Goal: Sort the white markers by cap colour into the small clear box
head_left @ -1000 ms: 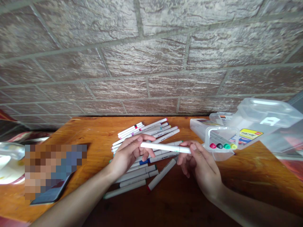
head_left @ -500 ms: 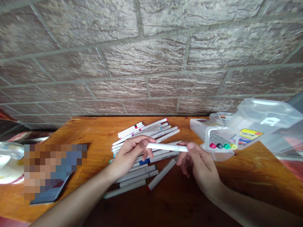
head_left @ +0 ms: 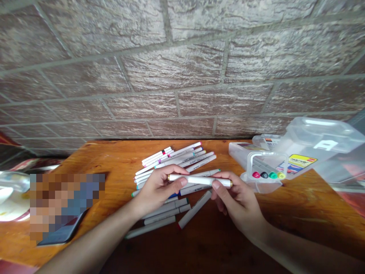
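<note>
A white marker (head_left: pixel 198 180) with yellowish-brown ends is held level between my two hands, above a spread of markers. My left hand (head_left: pixel 163 187) pinches its left part between thumb and fingers. Around its right part my right hand (head_left: pixel 238 196) is closed, the thumb lying on the barrel. Below and behind lie several white markers (head_left: pixel 199 164) with coloured ends, pointing roughly the same way. A marker with a red end (head_left: pixel 194 211) rests aslant just under my right hand. My hands cover part of the spread.
At the right stands a small clear case (head_left: pixel 242 152) holding several markers with red, black, green and yellow ends. Beside it is a larger translucent box (head_left: pixel 302 146) with a yellow label. A phone (head_left: pixel 61 234), partly pixelated, lies at the left. A brick wall (head_left: pixel 182 68) rises behind the table.
The marker has turned in my fingers, so its yellowish-brown ends now show at both sides. My right thumb has shifted left along the barrel, and my left thumb has slid over it.
</note>
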`<state>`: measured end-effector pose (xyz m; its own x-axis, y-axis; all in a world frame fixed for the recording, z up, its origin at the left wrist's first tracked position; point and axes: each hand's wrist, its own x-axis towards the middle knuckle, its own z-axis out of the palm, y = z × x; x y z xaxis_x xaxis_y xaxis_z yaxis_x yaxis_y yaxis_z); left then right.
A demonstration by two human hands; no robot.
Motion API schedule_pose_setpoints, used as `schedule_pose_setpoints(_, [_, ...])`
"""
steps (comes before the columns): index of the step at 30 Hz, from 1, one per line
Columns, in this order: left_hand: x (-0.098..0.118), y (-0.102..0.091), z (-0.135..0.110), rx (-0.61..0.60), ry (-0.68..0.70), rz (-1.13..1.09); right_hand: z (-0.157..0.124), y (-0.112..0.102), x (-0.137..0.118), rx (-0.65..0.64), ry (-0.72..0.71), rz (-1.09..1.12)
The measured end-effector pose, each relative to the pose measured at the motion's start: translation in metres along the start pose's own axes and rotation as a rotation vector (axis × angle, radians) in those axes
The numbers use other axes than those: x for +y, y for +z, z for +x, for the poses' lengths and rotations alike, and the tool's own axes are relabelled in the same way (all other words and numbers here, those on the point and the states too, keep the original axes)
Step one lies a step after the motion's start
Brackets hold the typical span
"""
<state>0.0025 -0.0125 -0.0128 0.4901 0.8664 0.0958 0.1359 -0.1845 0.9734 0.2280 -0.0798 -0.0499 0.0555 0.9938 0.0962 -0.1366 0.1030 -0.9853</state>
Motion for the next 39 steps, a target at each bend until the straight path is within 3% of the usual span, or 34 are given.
schedule_pose_setpoints(8, [-0.0015,0.0008,-0.0008,0.066,0.092,0.091,-0.001,-0.001,0.0009,0.031,-0.051,-0.066])
schedule_pose_setpoints(28, [0.0023,-0.002,-0.0018,0.031,0.011,-0.119,0.0001,0.0023,-0.0025,0.071,-0.011,0.016])
schedule_pose_setpoints(39, [-0.0008,0.0006,-0.0019,0.012,0.0,-0.086,-0.0018,0.0,-0.0016,0.037,-0.031,-0.059])
